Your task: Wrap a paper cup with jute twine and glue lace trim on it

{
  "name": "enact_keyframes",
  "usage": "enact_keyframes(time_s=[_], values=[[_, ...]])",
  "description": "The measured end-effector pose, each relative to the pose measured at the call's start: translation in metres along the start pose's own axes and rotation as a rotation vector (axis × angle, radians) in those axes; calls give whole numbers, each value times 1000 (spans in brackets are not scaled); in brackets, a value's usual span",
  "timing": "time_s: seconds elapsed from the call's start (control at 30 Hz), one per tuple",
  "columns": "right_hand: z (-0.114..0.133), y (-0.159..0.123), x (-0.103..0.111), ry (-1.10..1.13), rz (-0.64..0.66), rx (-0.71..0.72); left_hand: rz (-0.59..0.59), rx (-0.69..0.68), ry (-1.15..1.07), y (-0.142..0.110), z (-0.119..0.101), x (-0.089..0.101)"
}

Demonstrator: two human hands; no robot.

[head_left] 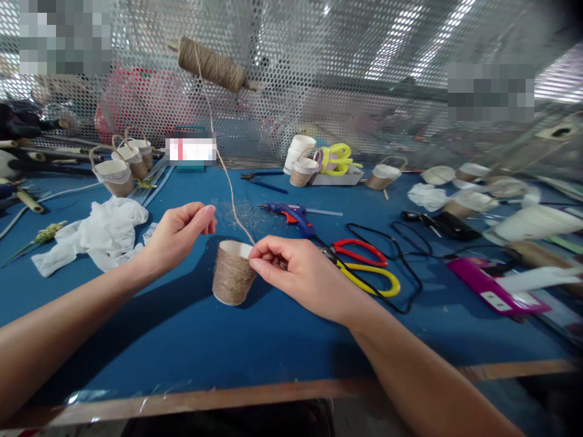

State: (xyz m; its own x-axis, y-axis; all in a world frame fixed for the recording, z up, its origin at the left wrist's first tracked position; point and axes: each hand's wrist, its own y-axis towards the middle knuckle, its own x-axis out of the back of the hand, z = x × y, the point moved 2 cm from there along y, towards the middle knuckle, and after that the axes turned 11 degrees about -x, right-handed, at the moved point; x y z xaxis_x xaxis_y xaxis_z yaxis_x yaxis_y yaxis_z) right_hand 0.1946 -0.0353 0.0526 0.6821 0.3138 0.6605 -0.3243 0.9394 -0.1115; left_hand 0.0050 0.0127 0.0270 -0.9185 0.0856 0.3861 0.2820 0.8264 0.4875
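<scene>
A small paper cup [233, 276] wrapped in brown twine stands upright on the blue table, its white inside showing at the top. Pinched at the cup's right rim, my right hand [296, 270] holds the end of a thin strand of twine [231, 188]. That strand runs up to a spool of twine [212, 65] hung on a rod at the mesh. My left hand [184, 230] hovers to the left of the cup, apart from it, fingers curled and thumb against them; nothing shows in it. A blue glue gun [291, 215] lies behind the cup.
Scissors with red and yellow handles [371, 279] lie by my right wrist among a black cord [412, 297]. White lace cloth [102, 233] lies at left. Finished small buckets [116, 176] stand behind it. A magenta power strip [494, 288] is at right; blue-handled pliers [268, 182] lie farther back.
</scene>
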Motion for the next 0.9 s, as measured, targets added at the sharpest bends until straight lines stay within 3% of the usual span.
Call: enact_keyframes(time_s=[0.23,0.53,0.77,0.9], values=[[0,1,0,-2,-4,9,9,-26,-119,2,3,1],[1,-1,-1,-20,-8,30,34,49,45,5,-8,5],[0,-2,-2,-44,-26,54,-43,75,20,7,7,8],[0,-2,-2,-50,-29,57,-5,91,18,7,6,7]])
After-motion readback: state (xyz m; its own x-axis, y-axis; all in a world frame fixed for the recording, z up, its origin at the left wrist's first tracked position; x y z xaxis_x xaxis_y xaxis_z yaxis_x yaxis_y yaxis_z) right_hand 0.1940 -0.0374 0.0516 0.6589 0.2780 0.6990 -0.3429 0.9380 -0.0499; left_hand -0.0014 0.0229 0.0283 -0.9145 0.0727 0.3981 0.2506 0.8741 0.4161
